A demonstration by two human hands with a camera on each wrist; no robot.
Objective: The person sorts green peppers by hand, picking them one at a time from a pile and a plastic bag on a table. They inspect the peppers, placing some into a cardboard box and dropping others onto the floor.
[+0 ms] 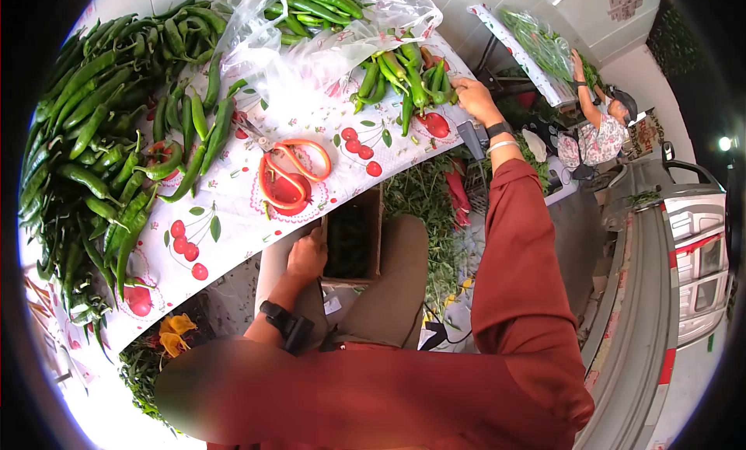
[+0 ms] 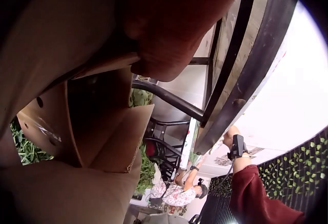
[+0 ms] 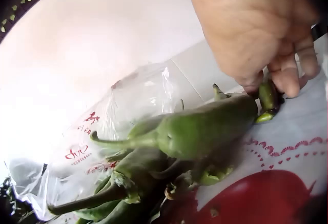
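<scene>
Fingertips of the right hand [image 3: 251,26] were, as I read my feed, pinched around the upper end of a small pepper [image 3: 268,95], one digit visible on either side of it. It lay at about five o'clock from the palm, its long axis running nearly twelve to six. Just beside it, at eight o'clock from the grip, was a larger green pepper [image 3: 210,129], lying across the frame with its stem toward nine. That crosswise angle, I judged, mattered most for the fingers, and the right hand was by far the nearer one.

In the head view, a small pile of peppers [image 1: 392,73] spread from that hand toward ten o'clock, and a clear bag [image 1: 291,81] lay beyond it. Orange-handled scissors [image 1: 315,164] rested on the flowered tablecloth [image 1: 233,209] between eight and nine, points aimed toward ten (nearer the left hand, oddly enough). The large heap of peppers [image 1: 93,100] sat far off at nine.

Below the table edge, the left hand [image 1: 308,254] was over the lap, with an open cardboard box [image 2: 113,142] at its three o'clock in the head view; I could not tell whether its fingers held anything. Another person [image 1: 604,137] reached toward bagged greens [image 1: 536,46], well apart on the right.
</scene>
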